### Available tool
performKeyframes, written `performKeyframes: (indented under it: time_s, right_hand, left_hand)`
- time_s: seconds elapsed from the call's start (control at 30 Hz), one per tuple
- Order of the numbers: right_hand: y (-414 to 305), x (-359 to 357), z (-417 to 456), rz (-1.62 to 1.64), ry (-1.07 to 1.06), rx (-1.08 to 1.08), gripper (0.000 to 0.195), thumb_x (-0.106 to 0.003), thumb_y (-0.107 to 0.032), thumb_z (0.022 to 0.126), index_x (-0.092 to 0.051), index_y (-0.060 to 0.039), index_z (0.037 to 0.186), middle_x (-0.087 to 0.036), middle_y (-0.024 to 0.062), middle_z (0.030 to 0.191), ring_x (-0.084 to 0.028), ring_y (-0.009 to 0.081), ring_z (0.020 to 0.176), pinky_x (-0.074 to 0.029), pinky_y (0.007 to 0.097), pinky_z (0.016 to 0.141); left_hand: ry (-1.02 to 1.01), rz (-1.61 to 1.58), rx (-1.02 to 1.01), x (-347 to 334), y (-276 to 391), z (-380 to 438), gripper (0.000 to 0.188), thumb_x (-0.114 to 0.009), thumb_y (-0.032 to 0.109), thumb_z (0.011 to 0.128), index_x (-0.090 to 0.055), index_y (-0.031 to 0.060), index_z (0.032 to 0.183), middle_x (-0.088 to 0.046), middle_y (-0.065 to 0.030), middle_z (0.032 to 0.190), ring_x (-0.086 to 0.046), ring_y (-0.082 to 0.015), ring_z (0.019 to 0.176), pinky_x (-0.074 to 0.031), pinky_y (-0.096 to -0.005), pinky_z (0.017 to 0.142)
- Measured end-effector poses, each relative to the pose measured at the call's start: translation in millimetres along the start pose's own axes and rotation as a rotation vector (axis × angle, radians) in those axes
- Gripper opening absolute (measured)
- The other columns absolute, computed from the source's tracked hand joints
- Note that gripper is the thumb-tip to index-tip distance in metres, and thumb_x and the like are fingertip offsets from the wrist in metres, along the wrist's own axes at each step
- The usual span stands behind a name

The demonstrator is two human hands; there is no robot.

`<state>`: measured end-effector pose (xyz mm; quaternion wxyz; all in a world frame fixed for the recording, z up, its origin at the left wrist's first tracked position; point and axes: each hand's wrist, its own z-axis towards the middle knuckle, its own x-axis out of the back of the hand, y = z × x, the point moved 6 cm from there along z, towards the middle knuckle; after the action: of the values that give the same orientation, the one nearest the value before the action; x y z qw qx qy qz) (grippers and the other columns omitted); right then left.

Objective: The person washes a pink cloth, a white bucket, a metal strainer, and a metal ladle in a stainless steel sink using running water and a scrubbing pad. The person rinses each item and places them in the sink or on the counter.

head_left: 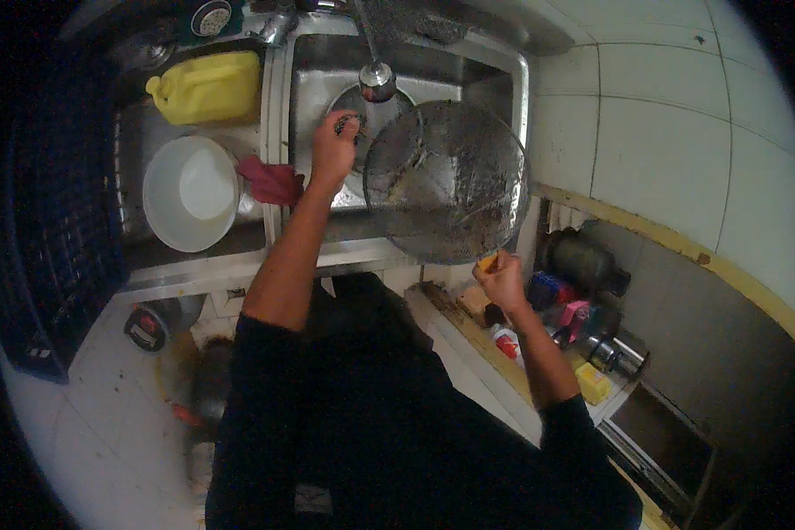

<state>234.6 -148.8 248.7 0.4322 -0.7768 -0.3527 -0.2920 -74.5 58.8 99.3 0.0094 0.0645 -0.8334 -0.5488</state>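
Note:
My left hand (334,146) reaches over the right sink basin (311,86), its fingers closed on a dark wiry scourer (356,124). A large round mesh strainer (447,192) is held tilted over the basin's front right, wet and see-through in places. At its near rim my right hand (502,283) grips an orange-yellow piece (487,263), apparently the strainer's handle. Above my left hand hangs a metal tap head (377,83). Below it sits a round vessel (344,98) in the basin, partly hidden by the strainer and my left hand.
Left basin holds a yellow jerrycan (209,86) and a white plastic bowl (195,192). A maroon cloth (273,182) drapes over the sink divider (275,119). A dark blue crate (53,199) stands far left. Right, a low shelf carries packets and a steel container (626,354) beside a tiled wall (662,146).

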Motion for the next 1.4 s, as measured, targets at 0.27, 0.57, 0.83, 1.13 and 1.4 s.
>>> performKeyframes:
  time_s: [0.27,0.57,0.83,1.13,1.4]
  right_hand:
    - [-14.9,-4.0,7.9,-0.237,-0.026,0.091,0.031,-0.083,-0.014,0.072,-0.057,-0.0012,0.081,-0.066,0.0209,0.072,-0.068,0.0387,0.069,-0.054,0.0433,0.061]
    - [-33.6,-11.5,28.2,-0.533,-0.028,0.217,0.025,-0.077,-0.014,0.077,-0.058,0.0,0.085,-0.066,0.0233,0.076,-0.066,0.0423,0.072,-0.053,0.0472,0.063]
    - [-43.5,-3.2,62.5,-0.486,0.01,0.127,0.026,-0.077,-0.01,0.073,-0.06,-0.0003,0.091,-0.068,0.0224,0.078,-0.067,0.0409,0.074,-0.053,0.0481,0.065]
    - [-45.3,-15.7,73.4,-0.203,0.076,0.075,0.032,-0.078,-0.014,0.071,-0.064,0.0052,0.092,-0.067,0.0285,0.08,-0.067,0.0445,0.077,-0.055,0.0487,0.068]
    - [-58.0,-8.4,72.6,-0.233,0.052,0.009,0.029,-0.079,-0.014,0.073,-0.062,0.0031,0.089,-0.067,0.0261,0.08,-0.067,0.0438,0.079,-0.054,0.0472,0.068]
  left_hand:
    - [-0.05,0.258,-0.353,-28.6,33.8,-1.4,0.023,-0.062,0.009,0.093,-0.065,0.0017,0.114,-0.069,-0.0172,0.107,-0.067,-0.028,0.095,-0.051,-0.0381,0.087]
    - [0.082,0.197,-0.381,-52.3,64.5,-21.6,0.023,-0.063,0.009,0.091,-0.066,0.0024,0.113,-0.069,-0.014,0.112,-0.066,-0.032,0.103,-0.05,-0.0369,0.088]
    - [0.029,0.219,-0.447,-56.2,94.1,-34.0,0.031,-0.064,0.005,0.091,-0.062,0.0011,0.122,-0.065,-0.0189,0.12,-0.061,-0.0345,0.115,-0.048,-0.0398,0.098]
    - [-0.087,0.23,-0.534,-36.6,43.2,-56.0,0.026,-0.058,0.001,0.089,-0.064,0.0013,0.115,-0.06,-0.0189,0.127,-0.056,-0.0363,0.123,-0.045,-0.0409,0.105]
    - [-0.191,0.39,-0.87,-65.0,97.5,-88.1,0.027,-0.061,0.006,0.093,-0.061,0.0001,0.119,-0.059,-0.0198,0.127,-0.055,-0.0367,0.122,-0.046,-0.0405,0.103]
